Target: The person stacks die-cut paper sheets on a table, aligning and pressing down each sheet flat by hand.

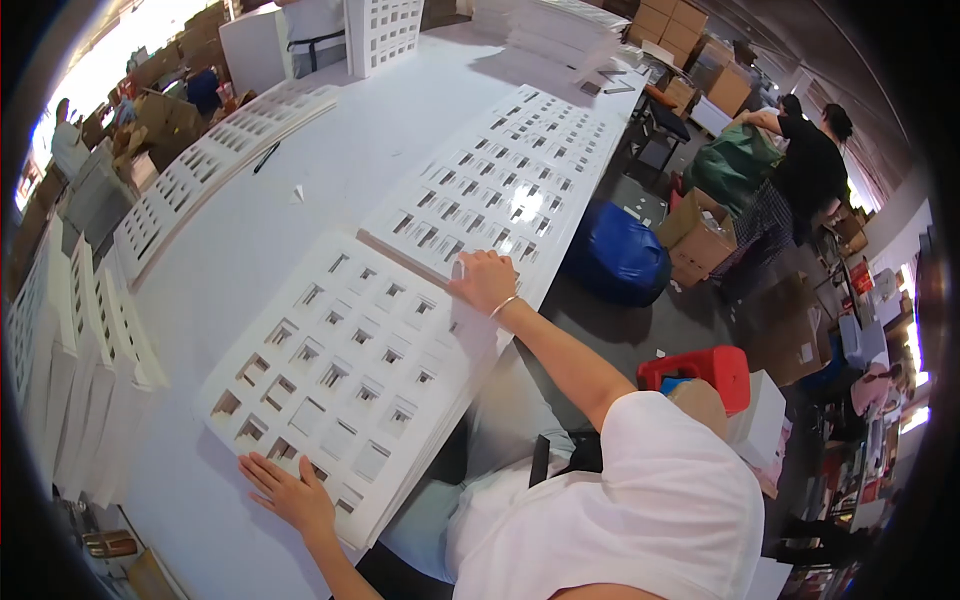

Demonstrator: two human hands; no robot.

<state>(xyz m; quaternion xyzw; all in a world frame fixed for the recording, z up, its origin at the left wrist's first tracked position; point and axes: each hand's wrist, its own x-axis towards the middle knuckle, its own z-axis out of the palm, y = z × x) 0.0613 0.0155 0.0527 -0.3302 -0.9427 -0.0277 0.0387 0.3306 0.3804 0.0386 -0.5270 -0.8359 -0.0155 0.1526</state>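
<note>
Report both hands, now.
Left hand: open, fingers spread at the edge of a white stack of rectangular panels with square cutouts.
Right hand: fingers bent at the corner of the adjoining similar white stack; grip cannot be told.

Daylight glares in at ten o'clock and from bright windows (911,342) at three. A white counter (335,170) stretches toward twelve; gray floor (628,335) lies right of it. Cardboard boxes (672,27) stack at one o'clock, a green sack (733,167) sits at two, and a red stool (733,378) stands between three and four.
</note>
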